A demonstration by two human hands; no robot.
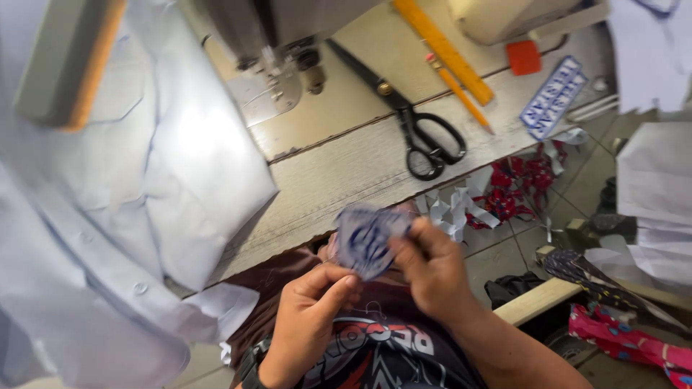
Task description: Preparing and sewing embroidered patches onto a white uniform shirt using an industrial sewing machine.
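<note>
Both my hands hold a small white patch with blue embroidery (pixel 366 241) over my lap, just below the table's front edge. My right hand (pixel 431 270) pinches its right side between thumb and fingers. My left hand (pixel 310 310) touches its lower left edge with thumb and forefinger. A pale blue shirt (pixel 122 194) with buttons lies draped over the left of the sewing table (pixel 346 166). The sewing machine's presser foot and needle area (pixel 277 68) stands above it at the top.
Black scissors (pixel 414 122), an orange pencil (pixel 459 92), a yellow ruler (pixel 441 49), a red box (pixel 523 57) and a blue-and-white label (pixel 553 97) lie on the table. Fabric scraps, white and red (pixel 497 198), litter the tiled floor at right, near a wooden plank (pixel 537 299).
</note>
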